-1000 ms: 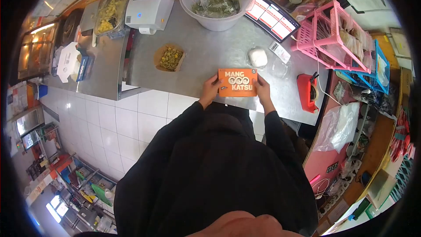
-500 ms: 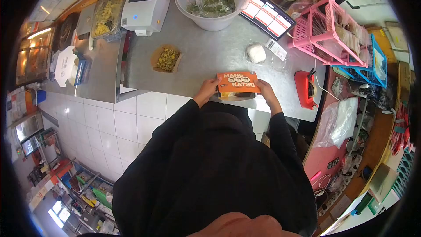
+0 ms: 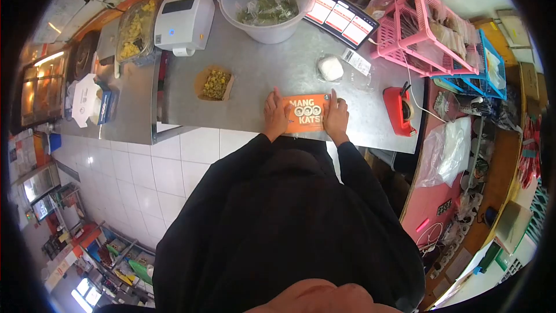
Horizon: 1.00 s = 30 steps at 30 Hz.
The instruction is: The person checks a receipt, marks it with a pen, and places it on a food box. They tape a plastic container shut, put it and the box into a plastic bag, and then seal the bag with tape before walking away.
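An orange cardboard takeaway box point(image 3: 305, 113) with white "MANG KATSU" lettering lies at the front edge of the steel table, its lid down. My left hand point(image 3: 277, 113) grips its left side, and my right hand point(image 3: 336, 117) holds the right side, fingers along the lid's edges. What the box contains is hidden. Beyond it, a round white item in clear plastic wrap point(image 3: 330, 69) sits near a printed paper slip point(image 3: 356, 61). To the left stands an open brown paper tray point(image 3: 227, 94) with chopped yellow-green food point(image 3: 216, 84).
A label printer point(image 3: 184, 20), a large plastic tub point(image 3: 227, 10) with bagged greens and a tablet point(image 3: 340, 17) line the back. At right are a red tape dispenser point(image 3: 398, 110) and pink baskets point(image 3: 399, 35). An open white-and-blue box point(image 3: 88, 101) stands far left.
The box's lid has come down over the food that showed at its front. Both hands have shifted from the lid's corners onto the box's sides, and the view has moved slightly.
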Motion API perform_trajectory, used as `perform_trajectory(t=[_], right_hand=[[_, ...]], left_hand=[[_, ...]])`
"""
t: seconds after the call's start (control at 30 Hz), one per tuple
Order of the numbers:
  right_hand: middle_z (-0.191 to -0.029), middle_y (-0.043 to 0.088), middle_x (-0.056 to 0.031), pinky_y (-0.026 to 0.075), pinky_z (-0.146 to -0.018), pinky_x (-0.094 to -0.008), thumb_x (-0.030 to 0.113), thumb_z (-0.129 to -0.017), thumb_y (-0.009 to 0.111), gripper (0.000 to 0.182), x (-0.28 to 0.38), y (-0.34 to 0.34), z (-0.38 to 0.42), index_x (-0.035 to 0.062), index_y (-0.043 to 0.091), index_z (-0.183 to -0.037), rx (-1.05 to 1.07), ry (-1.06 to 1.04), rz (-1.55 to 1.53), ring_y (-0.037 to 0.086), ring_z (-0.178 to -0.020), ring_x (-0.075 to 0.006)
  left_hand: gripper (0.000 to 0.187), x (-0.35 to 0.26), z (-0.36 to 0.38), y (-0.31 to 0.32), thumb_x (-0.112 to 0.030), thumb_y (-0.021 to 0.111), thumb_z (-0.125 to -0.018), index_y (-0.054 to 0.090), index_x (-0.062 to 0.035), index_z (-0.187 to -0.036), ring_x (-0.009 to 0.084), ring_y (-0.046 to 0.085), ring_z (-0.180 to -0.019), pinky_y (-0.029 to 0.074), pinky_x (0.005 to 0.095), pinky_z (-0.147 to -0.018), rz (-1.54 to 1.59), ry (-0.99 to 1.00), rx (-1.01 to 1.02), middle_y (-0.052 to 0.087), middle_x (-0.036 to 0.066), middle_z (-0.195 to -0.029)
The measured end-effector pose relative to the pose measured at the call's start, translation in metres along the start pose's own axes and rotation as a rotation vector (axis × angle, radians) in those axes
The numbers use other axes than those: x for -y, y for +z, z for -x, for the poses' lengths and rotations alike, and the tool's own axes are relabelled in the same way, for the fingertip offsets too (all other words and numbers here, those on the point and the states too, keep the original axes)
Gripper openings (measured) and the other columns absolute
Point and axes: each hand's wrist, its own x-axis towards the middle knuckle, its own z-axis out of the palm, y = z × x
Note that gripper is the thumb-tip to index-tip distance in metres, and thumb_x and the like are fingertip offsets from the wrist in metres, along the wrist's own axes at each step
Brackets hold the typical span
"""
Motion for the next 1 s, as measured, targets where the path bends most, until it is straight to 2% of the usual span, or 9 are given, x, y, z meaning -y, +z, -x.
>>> perform_trajectory(t=[0.07,0.17,0.3,0.47,0.7,0.8,0.87,0.97,1.0], right_hand=[[-0.132,0.042,-0.0203,0.037,-0.097,-0.0529,0.034,-0.088,0.059,0.067,0.008,-0.022,-0.010,0.0182,0.030,-0.146,-0.027,-0.183,0.073,0.041,-0.121,-0.0397],[-0.144,0.025,-0.0185,0.025,-0.110,-0.0529,0.036,-0.048,0.088,0.120,0.036,-0.057,-0.011,0.0248,0.022,-0.148,0.445,-0.586,0.302,0.021,-0.137,-0.0384],[-0.144,0.026,-0.0162,0.034,-0.104,-0.0509,0.031,-0.049,0.089,0.117,0.026,-0.042,-0.021,0.0255,0.026,-0.147,0.414,-0.655,0.186,0.025,-0.135,-0.0382],[-0.146,0.023,-0.0178,0.031,-0.104,-0.0556,0.025,-0.067,0.079,0.087,0.022,-0.038,-0.004,0.0344,0.037,-0.142,0.457,-0.652,0.123,0.023,-0.136,-0.0407],[-0.153,0.012,-0.0209,0.022,-0.108,-0.0602,0.040,-0.078,0.071,0.075,0.015,-0.029,0.024,0.0326,0.036,-0.144,0.358,-0.706,0.163,0.014,-0.139,-0.0461],[-0.154,0.010,-0.0199,0.016,-0.109,-0.0620,0.040,-0.077,0.070,0.079,0.010,-0.020,0.027,0.0258,0.033,-0.146,0.237,-0.665,-0.074,0.012,-0.140,-0.0451],[-0.153,0.015,-0.0197,0.016,-0.109,-0.0608,0.038,-0.074,0.073,0.087,-0.001,-0.006,0.025,0.0177,0.030,-0.147,0.178,-0.709,0.047,0.016,-0.139,-0.0448],[-0.151,0.022,-0.0189,0.019,-0.111,-0.0543,0.037,-0.071,0.075,0.088,-0.009,-0.004,0.020,0.0161,0.032,-0.146,0.153,-0.721,-0.121,0.022,-0.139,-0.0398],[-0.151,0.024,-0.0182,0.020,-0.112,-0.0510,0.037,-0.071,0.075,0.088,-0.011,-0.010,0.017,0.0154,0.033,-0.145,0.176,-0.702,-0.192,0.023,-0.139,-0.0380]], left_hand=[[0.083,-0.029,-0.012,-0.038,-0.042,0.067,-0.081,0.031,0.0010,-0.142,0.0419,0.025,-0.132,0.028,0.0512,-0.105,-0.266,0.488,0.237,0.020,0.021,-0.148],[0.092,-0.055,-0.017,-0.062,-0.042,0.076,-0.070,0.032,-0.0108,-0.145,0.0418,0.021,-0.135,0.022,0.0547,-0.108,-0.439,0.667,0.635,0.019,0.022,-0.149],[0.088,-0.029,-0.024,-0.041,-0.035,0.077,-0.070,0.033,-0.0253,-0.145,0.0466,0.006,-0.140,0.016,0.0666,-0.106,-0.158,0.693,0.691,0.008,0.022,-0.153],[0.066,-0.024,-0.011,-0.044,-0.023,0.067,-0.081,0.040,-0.0394,-0.139,0.0504,0.005,-0.139,0.019,0.0609,-0.110,-0.580,1.057,0.586,0.003,0.022,-0.155],[0.061,-0.017,0.000,-0.049,-0.040,0.063,-0.082,0.041,-0.0402,-0.138,0.0521,0.007,-0.138,0.029,0.0593,-0.107,-0.367,0.899,0.670,0.010,0.022,-0.154],[0.067,-0.015,0.006,-0.038,-0.050,0.063,-0.079,0.041,-0.0319,-0.140,0.0472,0.011,-0.140,0.030,0.0587,-0.105,-0.366,0.926,0.497,0.015,0.022,-0.153],[0.094,-0.017,0.012,-0.026,-0.060,0.070,-0.066,0.038,-0.0151,-0.141,0.0409,0.022,-0.138,0.028,0.0571,-0.105,-0.696,0.813,0.270,0.026,0.021,-0.148],[0.111,-0.071,0.000,-0.026,-0.060,0.078,-0.052,0.036,-0.0030,-0.138,0.0348,0.037,-0.127,0.028,0.0538,-0.100,-0.617,0.457,0.491,0.040,0.020,-0.134],[0.111,-0.078,-0.002,-0.019,-0.060,0.078,-0.052,0.036,-0.0030,-0.138,0.0348,0.037,-0.127,0.028,0.0538,-0.100,-0.596,0.510,0.503,0.040,0.020,-0.134]])
